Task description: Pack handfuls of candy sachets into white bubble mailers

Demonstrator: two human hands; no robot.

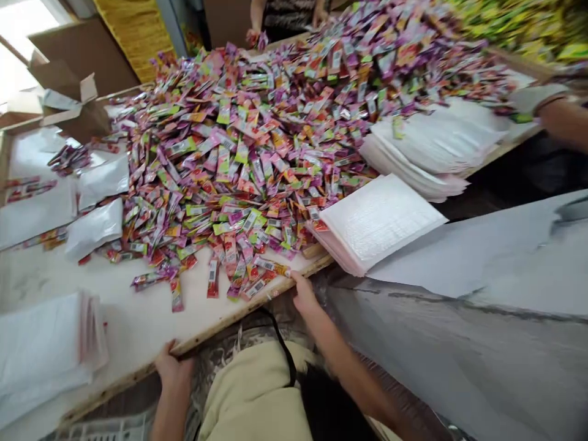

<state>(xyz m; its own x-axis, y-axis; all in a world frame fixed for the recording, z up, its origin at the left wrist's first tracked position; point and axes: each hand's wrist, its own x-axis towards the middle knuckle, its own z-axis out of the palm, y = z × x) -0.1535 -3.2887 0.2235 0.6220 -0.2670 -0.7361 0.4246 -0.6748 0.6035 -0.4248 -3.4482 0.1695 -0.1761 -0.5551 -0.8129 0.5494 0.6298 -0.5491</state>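
Note:
My left hand [174,364] is at the table's wooden edge [206,334], its thumb over the rim and its other fingers mostly hidden below. Farther right along that edge is my right hand [304,295], with a digit on top of the rim and the rest curled out of sight. Its tip meets the end of a yellow-orange stick packet [272,266]. Several loose packets lie between my hands, among them a red one with a barcode [212,278]. Behind them rises a large heap of colourful stick packets [239,147].
White bubble mailers are stacked at the left [41,337] and on the right edge [383,214]. More mailers [441,135] lie near a gloved hand [535,98] of another person. Another person's hand [252,38] is at the back. An open carton [76,104] stands far left.

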